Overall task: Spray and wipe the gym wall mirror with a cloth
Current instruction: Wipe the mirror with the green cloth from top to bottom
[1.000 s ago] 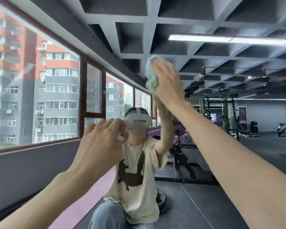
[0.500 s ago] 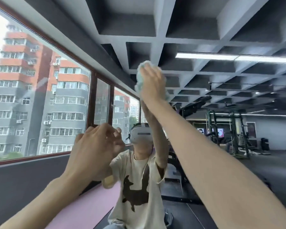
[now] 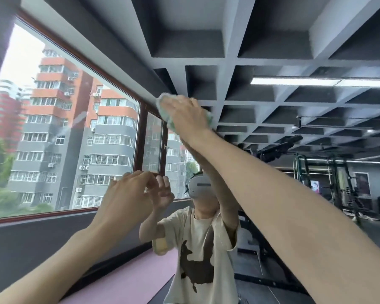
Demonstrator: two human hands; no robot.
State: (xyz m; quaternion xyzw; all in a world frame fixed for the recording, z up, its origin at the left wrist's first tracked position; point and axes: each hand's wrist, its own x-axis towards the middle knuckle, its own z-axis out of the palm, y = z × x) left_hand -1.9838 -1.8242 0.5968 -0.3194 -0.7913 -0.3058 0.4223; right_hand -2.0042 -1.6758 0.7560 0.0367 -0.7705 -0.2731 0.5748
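The wall mirror [image 3: 272,51] fills the whole view and reflects the gym and a person in a cream T-shirt. My right hand [image 3: 185,116] is raised high with its palm pressing a pale green cloth [image 3: 164,107] flat against the glass. The cloth shows only at the hand's left and right edges. My left hand [image 3: 127,198] hovers lower, close to the mirror, fingers loosely curled and apart, holding nothing. No spray bottle is in view.
The mirror reflects a long window [image 3: 64,139] with apartment blocks on the left, a grey coffered ceiling with a light strip [image 3: 316,82], and weight racks [image 3: 329,183] at the right. A pink floor strip [image 3: 130,281] runs along the lower wall.
The view has tilted upward over the second. My right hand with the cloth has slid left across the glass. My left hand stays near the mirror, fingers a little more spread.
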